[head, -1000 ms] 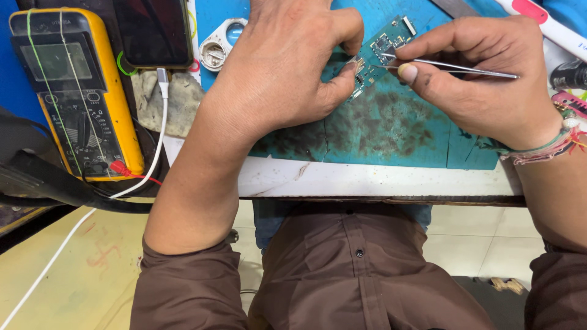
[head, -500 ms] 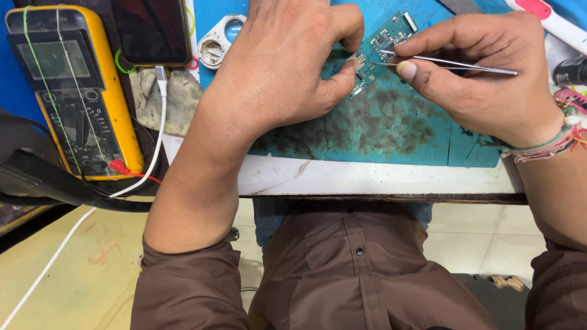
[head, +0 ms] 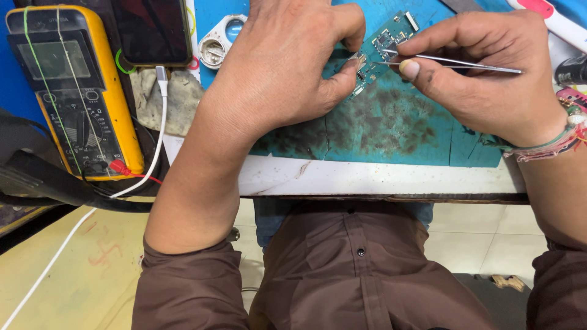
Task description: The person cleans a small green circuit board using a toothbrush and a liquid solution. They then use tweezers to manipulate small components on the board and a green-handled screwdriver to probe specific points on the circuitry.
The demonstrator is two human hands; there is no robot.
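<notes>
**Small circuit board held on a stained repair mat**

A white-edged tabletop [head: 379, 180] carries a teal work mat [head: 391, 131], darkly smudged, with tiled floor showing below. On the mat's far part lies a small green circuit board [head: 385, 46], its long axis running diagonally from lower left to upper right. The left hand [head: 281, 67] pinches the board's lower-left end between thumb and forefinger, fingers closed on it. The right hand [head: 483, 79] is clenched around thin metal tweezers [head: 452, 61], which lie almost level, tips pointing left onto the board just beside the left thumb. Both hands are at the board, the left one touching it. Further left sit a round loupe [head: 223, 40], a dark phone [head: 153, 30] with white cable [head: 160, 116], a grey rag [head: 165, 101] and a yellow multimeter [head: 79, 91].
</notes>
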